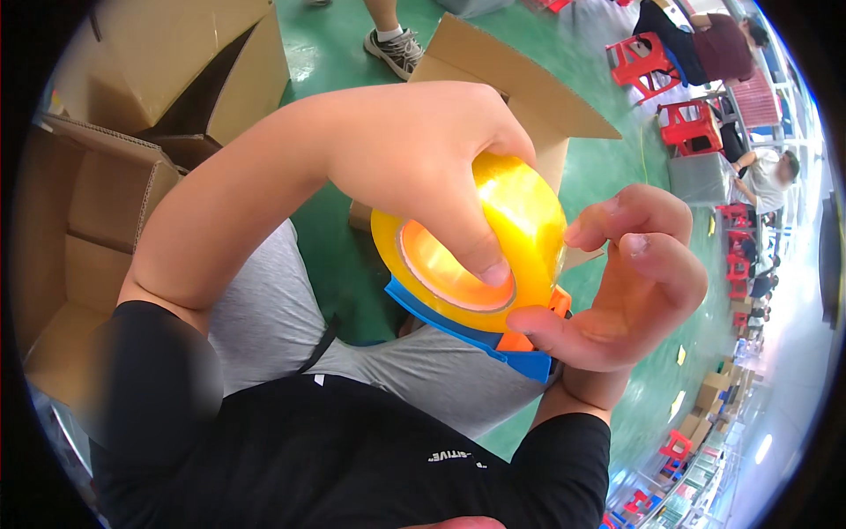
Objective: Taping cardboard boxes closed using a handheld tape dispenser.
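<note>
A thick roll of yellow packing tape (534, 231) with a pale inner core hangs in front of my lap. My left hand (432, 154) is closed around it, thumb inside the core and fingers behind the far rim, partly hidden. Below the roll is a blue tape dispenser (448, 319) with orange parts, mostly covered by the tape. My right hand (639, 278) curls at the right rim. Its thumb and index fingertips are at the tape's edge, apart from each other, with shiny film between them.
Open cardboard boxes (101, 207) stand at my left, and another carton with a raised flap (520, 75) is just beyond the tape. A person's shoe (397, 51) is on the green floor (339, 35). Red stools (641, 66) and seated people line the right.
</note>
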`<state>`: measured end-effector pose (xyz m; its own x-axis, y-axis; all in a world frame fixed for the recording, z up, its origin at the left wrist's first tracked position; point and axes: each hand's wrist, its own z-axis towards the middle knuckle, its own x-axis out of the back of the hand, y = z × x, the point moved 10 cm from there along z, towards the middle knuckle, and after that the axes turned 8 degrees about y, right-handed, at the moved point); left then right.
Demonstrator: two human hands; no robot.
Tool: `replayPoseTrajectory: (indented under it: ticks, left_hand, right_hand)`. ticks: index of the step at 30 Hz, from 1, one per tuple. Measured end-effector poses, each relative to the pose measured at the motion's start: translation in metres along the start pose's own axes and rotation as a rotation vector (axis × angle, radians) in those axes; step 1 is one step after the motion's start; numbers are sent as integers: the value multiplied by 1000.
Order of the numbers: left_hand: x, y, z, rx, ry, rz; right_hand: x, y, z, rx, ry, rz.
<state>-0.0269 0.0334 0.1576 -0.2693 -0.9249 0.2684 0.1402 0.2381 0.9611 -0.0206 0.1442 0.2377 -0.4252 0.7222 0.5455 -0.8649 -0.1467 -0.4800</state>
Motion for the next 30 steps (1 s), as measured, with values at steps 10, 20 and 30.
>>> replayPoseTrajectory:
  ticks: [10,20,30]
  left_hand:
    - [-7,-4,-1,-12,-52,-26]
    - [-6,-3,-1,-23,-116,7]
    - [-24,-8,-2,-27,-255,146]
  right_hand:
    - [3,3,-3,-123,51,128]
    - [-8,-6,9,79,-115,-218]
    - [-36,-23,-5,226,-280,-222]
